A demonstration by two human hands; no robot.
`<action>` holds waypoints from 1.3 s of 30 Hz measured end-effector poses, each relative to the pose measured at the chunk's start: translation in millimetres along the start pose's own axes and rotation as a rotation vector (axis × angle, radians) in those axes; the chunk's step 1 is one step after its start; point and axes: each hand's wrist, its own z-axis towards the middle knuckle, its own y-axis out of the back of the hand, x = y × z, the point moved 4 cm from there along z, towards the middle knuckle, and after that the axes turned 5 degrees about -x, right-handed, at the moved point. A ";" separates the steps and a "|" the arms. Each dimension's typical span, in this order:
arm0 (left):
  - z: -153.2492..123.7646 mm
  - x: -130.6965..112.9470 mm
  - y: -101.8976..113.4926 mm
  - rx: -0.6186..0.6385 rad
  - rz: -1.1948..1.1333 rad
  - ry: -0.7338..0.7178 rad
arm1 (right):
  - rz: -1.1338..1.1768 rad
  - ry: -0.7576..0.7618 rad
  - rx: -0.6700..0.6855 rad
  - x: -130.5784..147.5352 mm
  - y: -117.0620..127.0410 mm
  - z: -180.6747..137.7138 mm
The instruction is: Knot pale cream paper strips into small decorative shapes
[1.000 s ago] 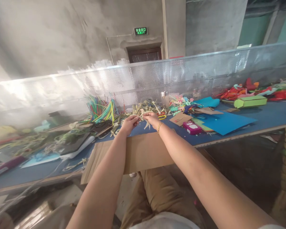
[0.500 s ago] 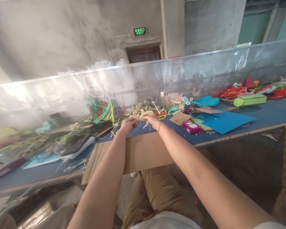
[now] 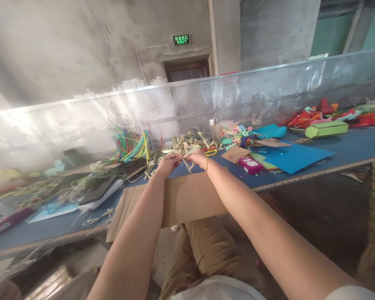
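My left hand (image 3: 169, 164) and my right hand (image 3: 198, 158) are close together just above the blue table. Both are closed in a pinch on a pale, greenish strip (image 3: 189, 167), thin and limp like dried leaf or ribbon. Between the fingers the strip crosses over itself, and a loose end hangs down. Its exact material is too small to tell. Behind my hands lies a heap of similar pale strips (image 3: 190, 139). Yellow-handled scissors (image 3: 210, 152) rest beside my right hand. Under my forearms a brown cardboard sheet (image 3: 193, 200) hangs over the table's front edge.
To the left stands a bunch of colourful thin stems (image 3: 129, 143), with a dark board (image 3: 101, 189) nearer. A purple box (image 3: 251, 165), a blue sheet (image 3: 296, 157) and a green box (image 3: 327, 129) lie right. A perforated metal screen (image 3: 187, 108) borders the table's back.
The strip's position between my fingers has shifted, and its loose end now hangs lower below the pinch. My hands stay almost in place; the view has tilted slightly.
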 end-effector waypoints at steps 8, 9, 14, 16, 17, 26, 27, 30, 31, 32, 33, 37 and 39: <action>4.5 0.5 16.0 -0.186 0.160 -0.061 | -0.404 0.332 -0.280 40.1 20.2 -20.2; 4.0 0.0 14.1 -0.174 0.189 -0.072 | -0.388 0.406 -0.281 43.9 19.0 -22.2; 0.9 -2.2 -1.4 -0.080 0.291 -0.121 | -0.385 0.513 -0.083 39.4 2.6 -19.5; -0.1 -2.7 -5.7 -0.049 0.295 -0.129 | -0.356 0.494 -0.069 35.0 -0.3 -15.9; -0.4 -3.1 -6.9 -0.039 0.291 -0.132 | -0.320 0.485 -0.070 33.5 -0.8 -14.3; -2.3 -7.5 -6.3 -0.042 0.228 -0.163 | -0.113 0.478 -0.095 34.9 2.5 -12.0; -2.6 -7.1 -7.1 -0.034 0.224 -0.157 | -0.113 0.488 -0.100 35.4 2.3 -12.8; -3.4 -4.7 -9.5 -0.013 0.202 -0.124 | -0.093 0.500 -0.080 35.0 0.1 -13.1; -3.7 -3.8 -10.0 -0.007 0.189 -0.109 | -0.075 0.497 -0.063 34.2 -0.9 -12.2; -4.0 -2.9 -10.3 -0.002 0.170 -0.091 | -0.048 0.492 -0.047 33.2 -1.7 -11.0; -4.3 -1.9 -10.3 0.005 0.145 -0.069 | -0.014 0.484 -0.039 32.0 -1.9 -9.4; -4.8 1.5 -7.6 0.021 -0.003 0.021 | 0.016 0.415 -0.078 25.2 2.1 -2.7; -4.4 2.3 -5.4 0.017 -0.079 0.048 | -0.053 0.392 -0.075 21.8 3.8 -1.2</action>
